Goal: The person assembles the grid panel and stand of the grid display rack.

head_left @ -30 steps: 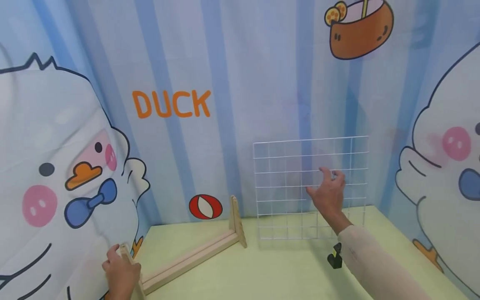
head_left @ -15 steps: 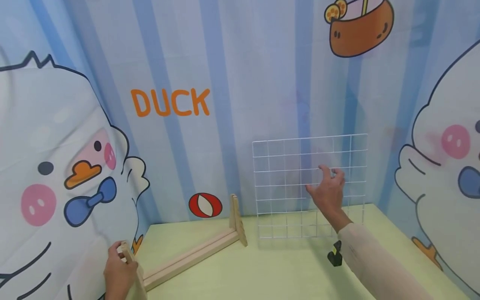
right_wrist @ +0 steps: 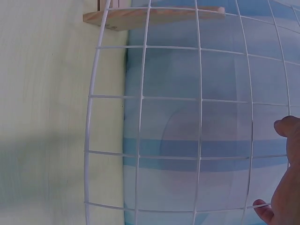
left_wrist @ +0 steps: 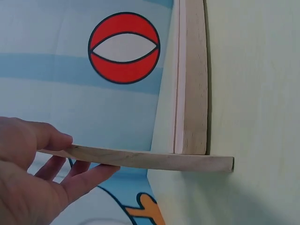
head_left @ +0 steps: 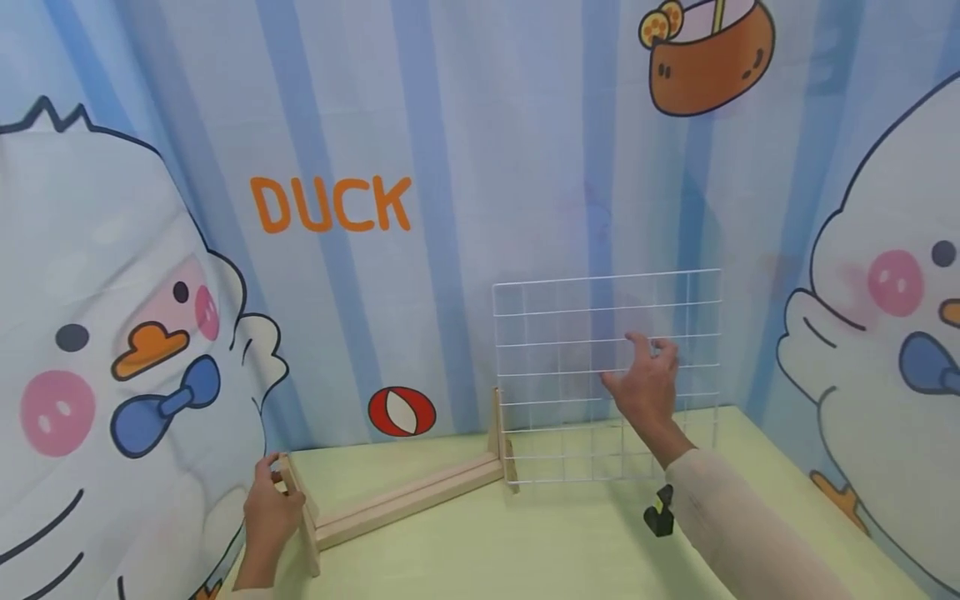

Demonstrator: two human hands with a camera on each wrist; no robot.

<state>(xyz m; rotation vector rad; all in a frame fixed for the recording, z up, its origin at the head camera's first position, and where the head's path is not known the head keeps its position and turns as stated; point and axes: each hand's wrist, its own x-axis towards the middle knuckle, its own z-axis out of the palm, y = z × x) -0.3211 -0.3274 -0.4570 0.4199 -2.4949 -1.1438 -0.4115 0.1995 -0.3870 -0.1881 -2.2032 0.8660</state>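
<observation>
A wooden stand, made of a long crossbar between two end boards, rests on the table top. With thumb and fingers, my left hand pinches the upper part of the near end board. A white wire grid panel stands upright to the right, its lower left corner in front of the stand's far end board in the head view. My right hand holds the grid near its middle, fingers bent at the wires. Whether the grid touches the stand, I cannot tell.
A small black object with a yellow mark sits on the pale yellow table, beside the right sleeve. Behind hangs a blue striped cloth printed with ducks, which also covers both sides.
My left hand has moved right and away with the stand, whose far end board now stands behind the grid's left edge. The right hand keeps its hold on the grid.
</observation>
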